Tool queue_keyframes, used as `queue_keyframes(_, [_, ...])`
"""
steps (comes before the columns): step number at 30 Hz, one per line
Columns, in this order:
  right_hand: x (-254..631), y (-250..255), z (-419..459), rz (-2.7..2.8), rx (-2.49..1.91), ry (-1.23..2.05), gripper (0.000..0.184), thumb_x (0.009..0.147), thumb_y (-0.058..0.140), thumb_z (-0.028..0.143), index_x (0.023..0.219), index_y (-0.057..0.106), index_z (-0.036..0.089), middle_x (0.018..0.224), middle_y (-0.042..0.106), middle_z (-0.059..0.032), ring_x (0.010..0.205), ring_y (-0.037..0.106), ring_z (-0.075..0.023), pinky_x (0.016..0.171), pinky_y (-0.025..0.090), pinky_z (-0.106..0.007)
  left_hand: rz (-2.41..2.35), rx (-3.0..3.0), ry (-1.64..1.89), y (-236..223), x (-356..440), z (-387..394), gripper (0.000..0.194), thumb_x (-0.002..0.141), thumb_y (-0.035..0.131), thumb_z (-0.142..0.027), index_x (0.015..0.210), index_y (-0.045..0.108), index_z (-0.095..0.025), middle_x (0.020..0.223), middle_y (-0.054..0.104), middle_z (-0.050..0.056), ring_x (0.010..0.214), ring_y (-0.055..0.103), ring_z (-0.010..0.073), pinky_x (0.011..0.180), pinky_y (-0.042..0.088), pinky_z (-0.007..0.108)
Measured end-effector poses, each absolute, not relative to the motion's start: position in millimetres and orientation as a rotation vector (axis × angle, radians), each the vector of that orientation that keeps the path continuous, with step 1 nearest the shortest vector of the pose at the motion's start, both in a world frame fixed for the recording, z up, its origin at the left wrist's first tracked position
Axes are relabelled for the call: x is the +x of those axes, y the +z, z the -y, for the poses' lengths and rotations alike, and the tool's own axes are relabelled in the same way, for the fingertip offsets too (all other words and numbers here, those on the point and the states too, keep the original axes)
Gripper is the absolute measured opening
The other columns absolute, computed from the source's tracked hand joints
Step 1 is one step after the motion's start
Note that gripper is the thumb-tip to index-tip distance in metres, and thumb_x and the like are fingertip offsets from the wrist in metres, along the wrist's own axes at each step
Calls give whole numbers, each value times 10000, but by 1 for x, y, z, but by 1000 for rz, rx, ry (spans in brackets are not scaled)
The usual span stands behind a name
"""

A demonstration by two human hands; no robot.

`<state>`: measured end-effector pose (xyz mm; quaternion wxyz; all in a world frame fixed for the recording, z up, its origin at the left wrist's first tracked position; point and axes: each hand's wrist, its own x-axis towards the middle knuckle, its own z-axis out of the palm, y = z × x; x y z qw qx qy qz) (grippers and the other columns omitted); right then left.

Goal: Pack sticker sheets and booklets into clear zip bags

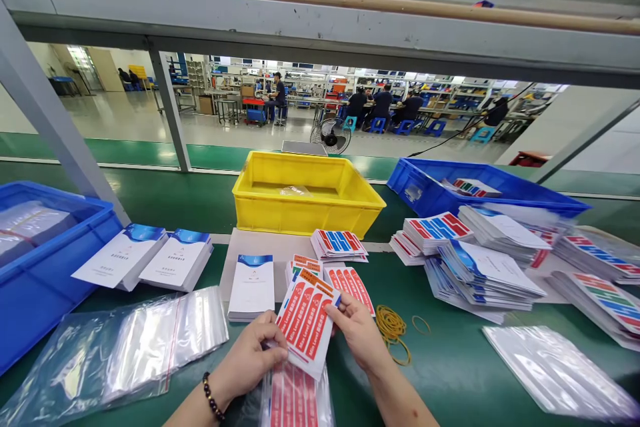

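Between my two hands is a small set of label sheets (306, 327), the front one red with white "Max Level / Min Level" text and an orange-topped one behind it. My left hand (257, 350) pinches the lower left edge, and my right hand (357, 330) grips the upper right edge. Directly below lies a clear plastic bag (295, 403) with red label sheets showing through it. Just beyond the hands are a stack of white booklets (251, 293) with blue tops, red labels (354, 285) and red-and-blue striped labels (340, 245).
A yellow bin (307, 213) stands behind the stacks. Blue bins (450, 193) sit at both sides. Clear bags (150, 340) lie left, more bags (555, 367) right. Rubber bands (391, 323) are beside my right hand; booklet piles (485, 273) stand farther right. A shelf beam (320, 20) crosses overhead.
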<state>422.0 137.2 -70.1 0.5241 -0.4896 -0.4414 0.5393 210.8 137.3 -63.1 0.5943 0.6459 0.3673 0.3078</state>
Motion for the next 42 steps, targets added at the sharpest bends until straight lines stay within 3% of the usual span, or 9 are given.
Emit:
queue_keyframes(9, [416,-65,-132,1155,-1163,1382,391,675,662,460,892,570,149,681,593,-19,549,521,-118,482,406,-219,-916,1571,686,-61,213,-134,74,670,578,-171,607,554,-141,825,450,26,829,468,166,779,358,258])
queue_keyframes(15, [407,-70,-125,1266,-1131,1396,546,762,576,418,1246,414,222,817,616,-35,665,569,-149,625,452,-289,-946,1492,776,-66,214,-136,117,704,585,-249,641,555,-156,827,472,30,863,467,182,801,356,269])
queue_keyframes(19, [407,-65,-122,1655,-1195,1218,225,784,556,341,901,650,174,869,615,-68,815,561,-181,759,424,-310,-944,1470,866,-69,213,-138,191,728,577,-325,647,552,-153,851,459,39,839,467,176,774,356,269])
queue_keyframes(21, [406,-60,-121,1810,-1165,1184,219,792,545,339,805,669,159,826,606,-66,806,550,-177,760,414,-300,-946,1456,890,-68,212,-138,199,730,575,-331,650,553,-151,866,461,45,838,468,176,767,353,273])
queue_keyframes(24, [404,-56,-120,1877,-1109,1216,269,767,578,353,940,650,160,883,595,-66,816,539,-171,751,407,-283,-950,1410,936,-68,213,-138,206,736,572,-341,660,555,-150,852,466,45,814,475,169,756,355,275])
queue_keyframes(30, [403,-61,-122,1835,-1067,1331,217,739,593,332,780,691,143,746,591,-51,717,531,-153,678,401,-261,-956,1351,966,-70,217,-136,252,721,591,-377,639,549,-143,790,479,33,763,477,154,721,363,261])
queue_keyframes(35, [404,-66,-123,1620,-1205,1332,159,715,582,253,783,679,146,743,583,-41,685,518,-139,651,405,-256,-964,1100,832,-64,218,-134,384,625,673,-428,858,510,-170,809,556,27,722,538,159,681,405,270])
queue_keyframes(39, [404,-70,-123,1430,-1200,1426,291,677,617,220,962,610,164,669,509,16,601,466,-100,585,381,-224,-1028,1089,766,-61,219,-134,378,619,646,-486,667,493,-144,681,579,32,673,555,175,641,416,281])
queue_keyframes(42, [400,-68,-124,1366,-1227,1496,303,632,658,224,919,601,150,609,463,38,550,425,-83,550,351,-212,-1066,1147,791,-64,219,-134,363,642,617,-486,649,502,-142,649,575,22,634,538,161,615,411,273])
